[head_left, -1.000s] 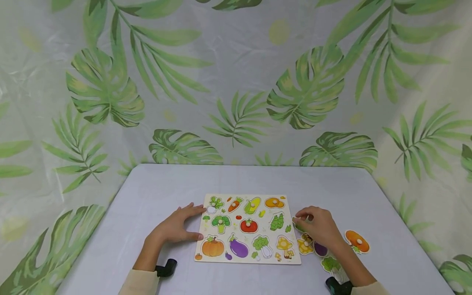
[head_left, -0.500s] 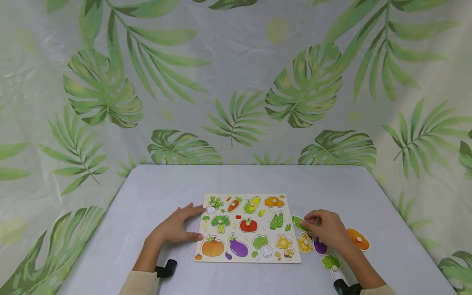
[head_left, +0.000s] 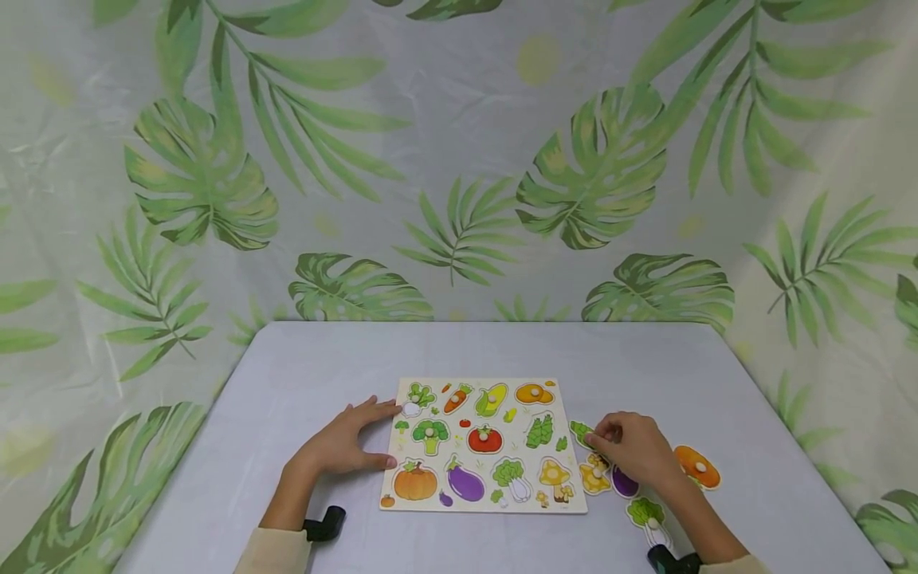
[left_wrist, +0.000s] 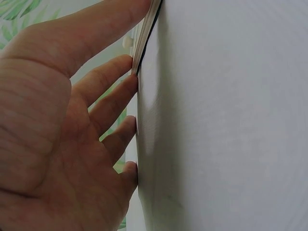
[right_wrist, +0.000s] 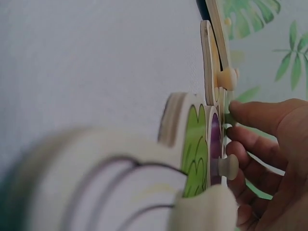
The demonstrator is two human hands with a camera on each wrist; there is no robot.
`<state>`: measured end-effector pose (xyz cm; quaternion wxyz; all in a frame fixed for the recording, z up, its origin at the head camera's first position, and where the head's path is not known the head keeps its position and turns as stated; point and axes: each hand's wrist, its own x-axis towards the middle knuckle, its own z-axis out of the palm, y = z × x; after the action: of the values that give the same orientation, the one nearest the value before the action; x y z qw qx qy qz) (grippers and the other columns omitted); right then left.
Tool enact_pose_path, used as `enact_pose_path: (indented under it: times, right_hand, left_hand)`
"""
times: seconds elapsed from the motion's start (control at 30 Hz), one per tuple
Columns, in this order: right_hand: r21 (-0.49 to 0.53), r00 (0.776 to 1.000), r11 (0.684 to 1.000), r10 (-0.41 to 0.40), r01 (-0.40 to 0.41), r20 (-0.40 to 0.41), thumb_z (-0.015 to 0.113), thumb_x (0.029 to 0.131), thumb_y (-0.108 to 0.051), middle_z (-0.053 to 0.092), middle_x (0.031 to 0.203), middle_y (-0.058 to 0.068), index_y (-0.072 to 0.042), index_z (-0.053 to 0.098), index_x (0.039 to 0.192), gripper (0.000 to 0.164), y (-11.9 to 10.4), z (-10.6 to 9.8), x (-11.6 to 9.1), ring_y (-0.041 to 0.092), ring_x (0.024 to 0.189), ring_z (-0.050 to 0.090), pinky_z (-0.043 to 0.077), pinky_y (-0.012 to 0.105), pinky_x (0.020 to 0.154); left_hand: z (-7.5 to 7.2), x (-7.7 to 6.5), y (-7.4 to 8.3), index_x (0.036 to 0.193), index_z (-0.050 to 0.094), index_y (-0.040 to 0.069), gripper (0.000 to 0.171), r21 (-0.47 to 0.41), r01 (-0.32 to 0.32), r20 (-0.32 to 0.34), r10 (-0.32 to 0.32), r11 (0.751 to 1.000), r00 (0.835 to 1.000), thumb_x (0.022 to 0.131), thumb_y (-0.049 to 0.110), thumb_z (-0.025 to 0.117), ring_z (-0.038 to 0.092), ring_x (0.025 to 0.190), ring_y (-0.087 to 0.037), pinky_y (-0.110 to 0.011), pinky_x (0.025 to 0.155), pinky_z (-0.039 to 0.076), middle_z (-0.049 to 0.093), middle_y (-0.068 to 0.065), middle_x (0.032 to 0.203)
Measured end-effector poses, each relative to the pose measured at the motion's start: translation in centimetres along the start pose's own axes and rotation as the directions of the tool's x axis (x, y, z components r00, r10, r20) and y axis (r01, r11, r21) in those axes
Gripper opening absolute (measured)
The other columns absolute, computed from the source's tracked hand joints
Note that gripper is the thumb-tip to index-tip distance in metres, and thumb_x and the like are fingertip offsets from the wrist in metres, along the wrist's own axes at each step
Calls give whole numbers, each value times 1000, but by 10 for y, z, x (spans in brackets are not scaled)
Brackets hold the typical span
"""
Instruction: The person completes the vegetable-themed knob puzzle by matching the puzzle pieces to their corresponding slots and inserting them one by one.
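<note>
The wooden vegetable puzzle board (head_left: 513, 442) lies flat on the table. My left hand (head_left: 347, 438) touches its left edge with thumb and fingertips spread; in the left wrist view that hand (left_wrist: 72, 139) has fairly straight fingers against the board's side. Just past the right edge, my right hand (head_left: 634, 446) pinches a green vegetable puzzle piece (head_left: 579, 431), partly covered by the fingers. Close below the hand are a yellow mushroom piece (head_left: 594, 476), a purple eggplant piece (head_left: 625, 481) and a leafy bok choy piece (head_left: 645, 512). The eggplant's knob (right_wrist: 228, 167) shows in the right wrist view.
An orange pumpkin piece (head_left: 697, 467) lies right of my right wrist, partly hidden by it. Knobbed pieces such as the tomato (head_left: 484, 439) and broccoli (head_left: 429, 433) sit in the board. A white cloth covers the table (head_left: 488, 347), with a leaf-patterned curtain (head_left: 459, 119) behind.
My right hand has shifted slightly right and towards me, away from the board's edge, and more of the green piece shows. My left hand stays at the board.
</note>
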<state>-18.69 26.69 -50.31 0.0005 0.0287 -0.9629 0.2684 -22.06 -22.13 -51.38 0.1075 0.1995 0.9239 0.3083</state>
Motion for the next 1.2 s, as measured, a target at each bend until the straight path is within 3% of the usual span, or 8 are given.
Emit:
enact_pose_path:
  times: [0.3,0.67,0.97,1.2]
  right_hand:
    - [-38,998,999,7,-10,-57,77,91,-24,68,87,1,-6,76,103,22,1,1,2,16,76,54,49,25,63]
    - [-68,990,997,-43,34,-138,76,93,-22,71,91,3,-8,77,102,17,6,-2,1,21,85,61,54,32,71]
    - [-56,991,997,-52,45,-125,75,94,-23,71,95,1,-9,77,104,17,5,-2,0,22,90,62,58,39,76]
    - [-42,993,997,-67,64,-100,75,95,-24,72,99,0,-11,77,107,17,-1,-1,2,20,92,62,56,36,78]
  left_hand:
    - [1,1,0,151,54,26,85,7,-6,0,6,1000,1000,75,47,89,26,157,-37,-63,129,13,45,-1,162]
    - [2,2,-1,150,54,26,85,7,4,1,-4,1000,1000,75,46,89,26,158,-36,-61,130,13,46,-1,162]
    - [2,2,-1,150,54,26,86,2,5,2,-5,1000,1000,75,47,89,26,158,-36,-61,130,12,46,-1,162]
    - [1,0,1,151,54,26,86,4,13,-2,-13,1000,1000,75,46,90,25,158,-36,-61,130,12,46,-1,162]
